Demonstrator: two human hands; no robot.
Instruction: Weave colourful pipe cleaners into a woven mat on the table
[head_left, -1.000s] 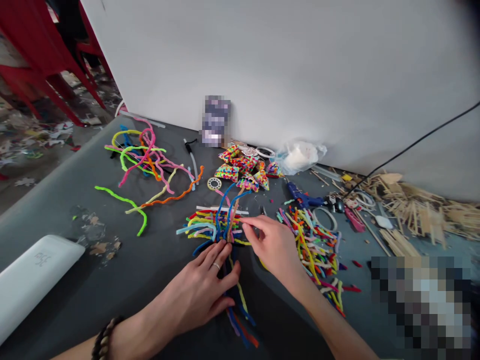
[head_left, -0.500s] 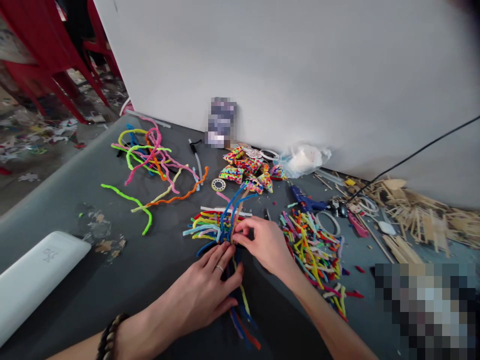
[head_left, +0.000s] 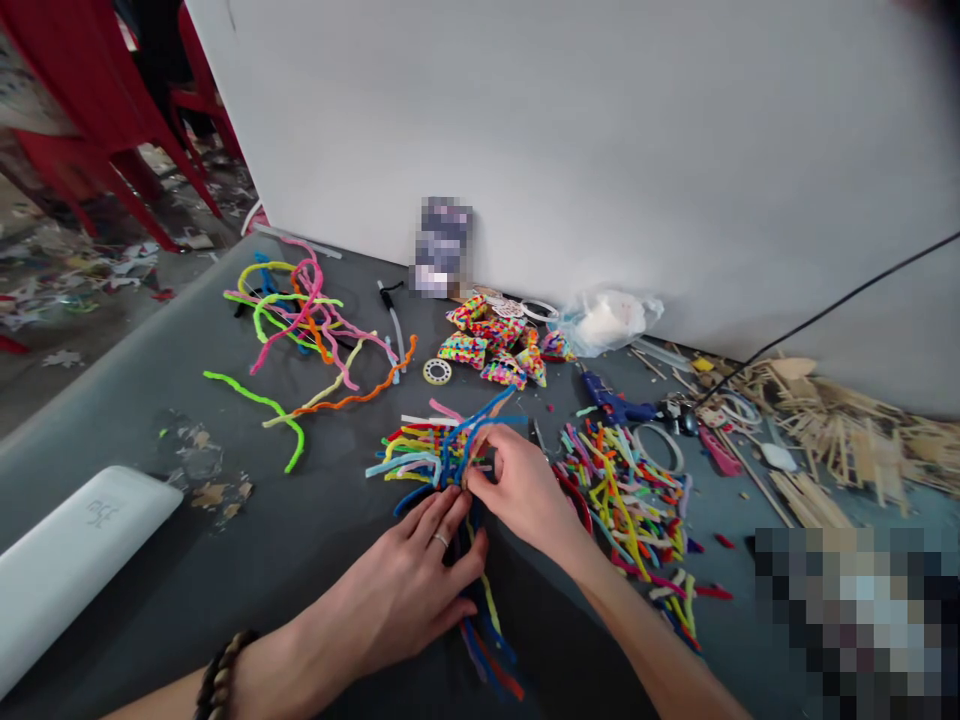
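A criss-crossed weave of colourful pipe cleaners (head_left: pixel 420 440) lies on the dark table, long blue strands rising from its middle. My left hand (head_left: pixel 409 560), with a ring and a beaded bracelet, presses its fingertips on the near edge of the weave and grips it. Loose ends of blue, yellow and orange run out below that hand. At the weave's right side, my right hand (head_left: pixel 525 490) is closed, thumb and forefinger pinching at the pipe cleaners; its fingers hide which strand is between them.
Cut pipe cleaner pieces (head_left: pixel 630 500) are heaped on the right, near a blue glue gun (head_left: pixel 611 400) and wooden sticks (head_left: pixel 847 430). Long pipe cleaners (head_left: pixel 300 310) tangle at back left. Finished woven pieces (head_left: pixel 495 330) sit near the wall. A white power bank (head_left: pixel 90 550) lies left.
My right hand has shifted slightly at the weave, its fingers turning up and over the strands. The blue strands now lean further right. My left hand stays in place.
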